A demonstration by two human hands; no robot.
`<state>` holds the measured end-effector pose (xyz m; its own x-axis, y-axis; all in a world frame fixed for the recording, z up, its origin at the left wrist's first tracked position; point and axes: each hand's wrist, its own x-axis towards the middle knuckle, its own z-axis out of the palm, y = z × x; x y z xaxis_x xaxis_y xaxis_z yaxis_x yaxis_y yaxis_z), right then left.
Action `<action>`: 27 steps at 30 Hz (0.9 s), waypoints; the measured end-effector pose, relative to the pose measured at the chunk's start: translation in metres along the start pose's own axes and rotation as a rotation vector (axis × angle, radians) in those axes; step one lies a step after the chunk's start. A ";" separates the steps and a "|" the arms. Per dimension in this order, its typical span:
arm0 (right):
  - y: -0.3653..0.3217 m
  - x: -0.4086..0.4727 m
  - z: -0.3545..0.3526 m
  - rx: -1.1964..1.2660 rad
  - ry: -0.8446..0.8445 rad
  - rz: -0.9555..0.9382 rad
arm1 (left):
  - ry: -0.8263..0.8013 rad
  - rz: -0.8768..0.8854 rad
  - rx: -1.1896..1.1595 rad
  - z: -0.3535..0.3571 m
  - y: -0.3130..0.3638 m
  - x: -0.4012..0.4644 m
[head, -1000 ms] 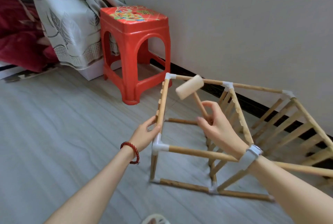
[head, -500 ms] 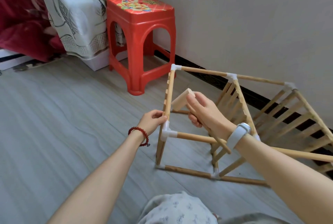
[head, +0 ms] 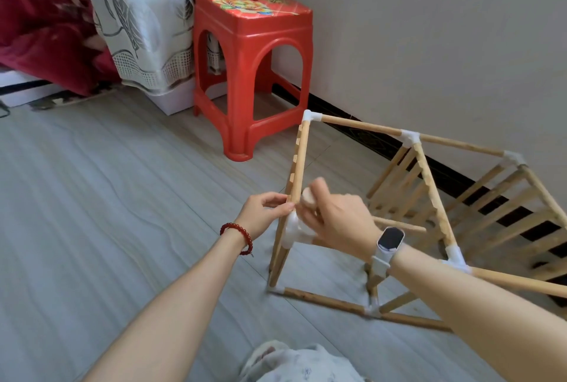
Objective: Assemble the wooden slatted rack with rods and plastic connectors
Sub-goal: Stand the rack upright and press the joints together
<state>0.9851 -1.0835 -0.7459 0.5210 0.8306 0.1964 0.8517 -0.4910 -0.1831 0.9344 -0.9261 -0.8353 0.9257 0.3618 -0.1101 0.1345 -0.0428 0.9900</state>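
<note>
Left hand (head: 264, 212) pinches the rack's notched rod (head: 297, 163); right hand (head: 340, 222) grips a blurred mallet (head: 310, 197) beside the connector (head: 293, 228).

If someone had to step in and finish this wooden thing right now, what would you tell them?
Left hand: pinching the upright notched wooden rod just above the white plastic corner connector.
Right hand: gripping a small pale-headed wooden mallet, its head at that connector; blurred, so contact is unclear.
The wooden slatted rack frame lies on the grey floor by the wall, with rods in all the visible connectors and slats fitted at the far end.
Left: seat this joint, then check the other corners.
</note>
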 end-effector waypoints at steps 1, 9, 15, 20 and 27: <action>0.001 0.006 -0.005 0.062 0.165 -0.049 | -0.002 0.007 0.023 -0.002 -0.001 0.001; -0.019 -0.011 0.001 -0.015 0.010 -0.093 | 0.007 0.030 0.023 -0.001 -0.004 0.003; -0.019 -0.015 -0.006 0.036 0.010 -0.032 | -0.001 -0.027 -0.004 -0.002 -0.005 0.004; -0.012 -0.008 -0.017 0.057 0.147 -0.085 | -0.006 -0.043 -0.014 -0.001 0.000 0.002; -0.021 -0.033 0.008 -0.014 -0.151 -0.071 | 0.025 -0.077 -0.010 0.001 0.000 0.000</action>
<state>0.9493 -1.0983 -0.7564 0.4458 0.8931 0.0608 0.8875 -0.4321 -0.1599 0.9344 -0.9270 -0.8351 0.9038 0.3864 -0.1839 0.2012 -0.0044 0.9795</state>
